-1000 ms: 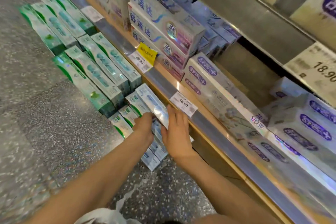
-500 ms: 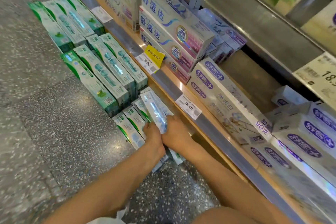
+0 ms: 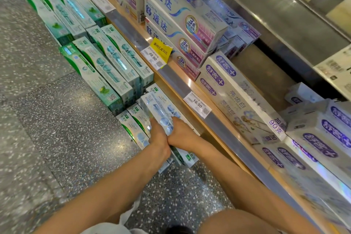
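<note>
A pale blue and white toothpaste box (image 3: 159, 109) lies on top of the lowest shelf's stack, its near end held between both hands. My left hand (image 3: 158, 136) grips its left side and my right hand (image 3: 181, 133) grips its right side, the two hands touching at the heel. Under and beside it lie more green and white toothpaste boxes (image 3: 133, 123), and one box end (image 3: 187, 156) sticks out below my right wrist. My fingertips are hidden under the box.
Rows of green toothpaste boxes (image 3: 106, 66) fill the low shelf toward the left. Above, a wooden shelf edge (image 3: 224, 118) carries price tags (image 3: 197, 104) and white and purple boxes (image 3: 237, 97). Speckled grey floor (image 3: 62, 129) lies to the left.
My hands came together on the pale blue box: the right hand went from lying flat on it to gripping its side. The view shifted closer and slightly right.
</note>
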### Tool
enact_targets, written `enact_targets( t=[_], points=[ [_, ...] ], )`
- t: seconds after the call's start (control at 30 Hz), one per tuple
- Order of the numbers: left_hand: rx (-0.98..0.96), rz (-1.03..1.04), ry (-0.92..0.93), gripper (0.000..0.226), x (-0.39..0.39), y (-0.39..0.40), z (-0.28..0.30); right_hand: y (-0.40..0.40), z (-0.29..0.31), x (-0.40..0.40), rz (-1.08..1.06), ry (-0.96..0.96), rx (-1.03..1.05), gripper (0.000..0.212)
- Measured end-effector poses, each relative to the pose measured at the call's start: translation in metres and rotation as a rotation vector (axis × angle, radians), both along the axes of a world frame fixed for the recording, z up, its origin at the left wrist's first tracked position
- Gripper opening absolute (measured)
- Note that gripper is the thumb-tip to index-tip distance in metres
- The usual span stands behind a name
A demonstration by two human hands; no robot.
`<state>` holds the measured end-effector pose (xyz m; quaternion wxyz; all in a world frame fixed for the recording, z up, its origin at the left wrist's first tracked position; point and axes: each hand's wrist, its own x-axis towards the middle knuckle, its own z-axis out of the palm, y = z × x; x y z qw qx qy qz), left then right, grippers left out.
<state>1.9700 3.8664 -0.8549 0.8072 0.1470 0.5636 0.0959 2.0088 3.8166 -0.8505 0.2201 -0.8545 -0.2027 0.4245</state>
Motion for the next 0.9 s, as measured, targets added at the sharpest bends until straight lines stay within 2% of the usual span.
enact_targets(
  t=[0.17,0.3,0.4,0.47,0.6,0.67,0.73,0.77,0.83,0.9],
  points=[
    [0.06,-0.096,0.043,0.03,-0.001,-0.002,0.003,-0.002,0.019,0.002,-0.134,0.208,0.101,0.051],
    [0.073,-0.165,0.063,0.046,-0.008,0.0,0.019,-0.006,0.046,-0.012,-0.172,0.222,0.174,0.053],
    [0.102,-0.216,0.07,0.051,-0.016,0.005,0.07,-0.002,0.091,-0.019,-0.174,0.219,0.21,0.06],
    [0.171,-0.249,0.078,0.051,-0.018,0.015,0.119,0.005,0.141,-0.02,-0.174,0.224,0.238,0.06],
    [0.171,-0.175,0.009,0.065,-0.011,0.042,0.245,0.032,0.275,-0.009,-0.132,0.179,0.254,0.05],
    [0.158,-0.072,-0.037,0.067,-0.007,0.058,0.326,0.048,0.355,-0.002,-0.073,0.15,0.304,0.046],
    [0.186,0.015,-0.073,0.057,-0.006,0.075,0.411,0.066,0.442,0.0,-0.015,0.131,0.323,0.04],
    [0.204,0.042,-0.11,0.051,-0.007,0.082,0.457,0.075,0.488,-0.001,0.023,0.101,0.337,0.043],
    [0.237,0.096,-0.177,0.054,-0.01,0.096,0.55,0.09,0.582,-0.002,0.12,0.02,0.377,0.056],
    [0.299,0.171,-0.224,0.049,-0.014,0.106,0.645,0.103,0.674,-0.007,0.219,-0.036,0.434,0.051]
  ],
)
